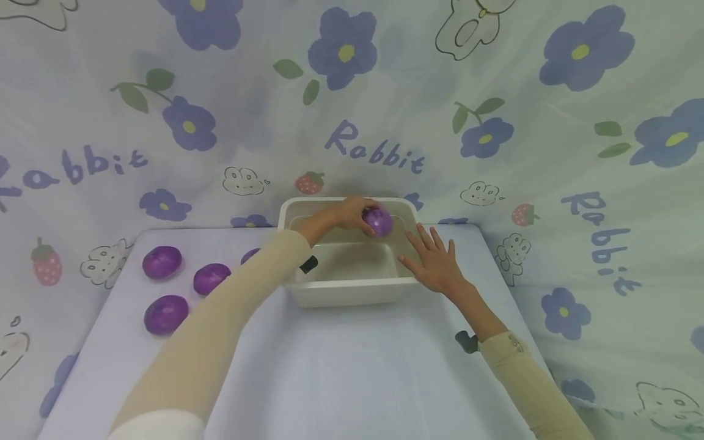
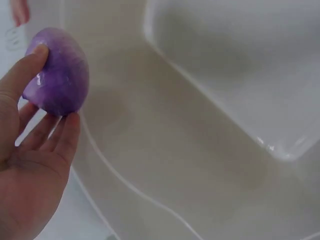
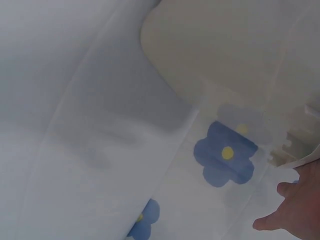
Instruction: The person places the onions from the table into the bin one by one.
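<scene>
In the head view my left hand grips a glossy purple onion over the inside of a white plastic tub. Seen from the left wrist, the thumb presses one side of the onion and the fingertips support it from below. My right hand lies with spread fingers at the tub's right rim. Part of that right hand shows against the tub's edge in the right wrist view. The tub's bottom shows no other onion.
Several more purple onions lie on the white-covered table at left, such as a front one and a rear one. One is partly hidden by the left sleeve. A flower-printed curtain hangs right behind the tub.
</scene>
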{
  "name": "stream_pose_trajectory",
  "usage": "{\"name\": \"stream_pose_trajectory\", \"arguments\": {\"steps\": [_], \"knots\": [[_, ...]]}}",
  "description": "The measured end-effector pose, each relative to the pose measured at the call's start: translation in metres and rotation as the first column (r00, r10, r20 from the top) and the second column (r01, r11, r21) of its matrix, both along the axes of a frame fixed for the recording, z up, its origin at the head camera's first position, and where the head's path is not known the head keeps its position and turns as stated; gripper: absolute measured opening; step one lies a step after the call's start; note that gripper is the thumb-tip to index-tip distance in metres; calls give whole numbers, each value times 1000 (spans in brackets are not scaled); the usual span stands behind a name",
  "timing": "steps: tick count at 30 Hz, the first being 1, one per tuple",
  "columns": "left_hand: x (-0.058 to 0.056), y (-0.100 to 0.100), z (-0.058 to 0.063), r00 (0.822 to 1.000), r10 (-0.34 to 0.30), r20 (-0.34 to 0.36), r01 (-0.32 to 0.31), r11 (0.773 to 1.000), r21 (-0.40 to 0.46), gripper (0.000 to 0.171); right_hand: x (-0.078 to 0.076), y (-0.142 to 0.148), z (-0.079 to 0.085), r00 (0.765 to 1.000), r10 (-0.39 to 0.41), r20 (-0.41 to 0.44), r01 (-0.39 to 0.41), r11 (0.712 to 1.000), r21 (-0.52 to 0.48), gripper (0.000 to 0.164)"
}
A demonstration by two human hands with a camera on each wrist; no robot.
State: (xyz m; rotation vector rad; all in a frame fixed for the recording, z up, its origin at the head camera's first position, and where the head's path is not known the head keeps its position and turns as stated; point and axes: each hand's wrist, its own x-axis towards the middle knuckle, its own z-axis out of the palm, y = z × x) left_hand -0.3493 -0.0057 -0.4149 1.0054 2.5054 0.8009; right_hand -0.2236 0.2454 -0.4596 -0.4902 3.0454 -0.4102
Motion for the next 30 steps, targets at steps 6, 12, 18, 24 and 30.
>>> {"name": "stream_pose_trajectory", "arguments": {"steps": [6,12,18,24,30], "knots": [[-3,16,-16,999,-50,-9,49,997,-68,68,0,0,-2,1000,-3,-3,3,1000,-6,74],[-4,30,-28,998,-55,-33,50,991,-121,70,1,0,-1,1000,-9,2,9,1000,-15,71],[-7,33,-43,995,-77,-56,69,988,-138,71,0,-1,-1,1000,-9,10,9,1000,-24,72],[-10,36,-60,994,-86,-65,73,979,-191,67,-1,-1,-2,1000,-7,0,7,1000,-16,70],[-8,42,-66,996,-69,-55,56,974,-217,63,-1,0,-1,1000,-10,0,10,1000,0,70]]}}
